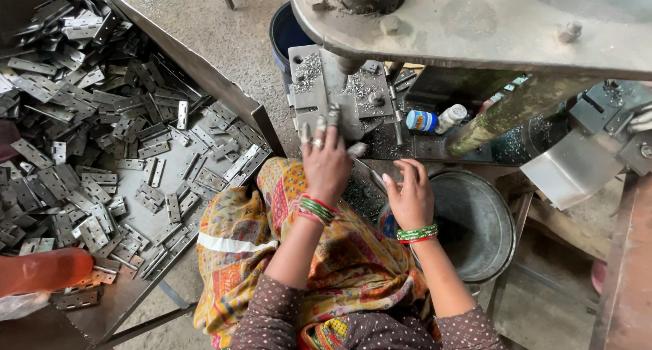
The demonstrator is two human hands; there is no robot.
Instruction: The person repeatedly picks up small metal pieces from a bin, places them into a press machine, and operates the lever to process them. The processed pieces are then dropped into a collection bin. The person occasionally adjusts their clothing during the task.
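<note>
The left hand (326, 161) is reaching up to the die block (334, 92) of the press, its grip spread, fingertips resting on the block's front edge; whether a piece is lying under them I cannot tell. The right hand (409, 197) is hovering just right of the block and lower, its grip curled loosely, seemingly pinching a thin flat metal piece (367, 170) that is slanting toward the block, though the hold itself is partly hidden. Such a piece is looking stiff, light and hard-edged, probably slick with filings, so taking it by the long edges, clear of the punched holes, is likely the safest. Metal shavings are lying scattered over the block. Below and right of the block a grey metal bucket (475, 221) is standing; just right of it, a small blue-and-white bottle (431, 120) is lying. Well left of the block, a large tray (261, 119) is holding a heap of flat hinge plates (102, 153) above a bare concrete floor (231, 44).
</note>
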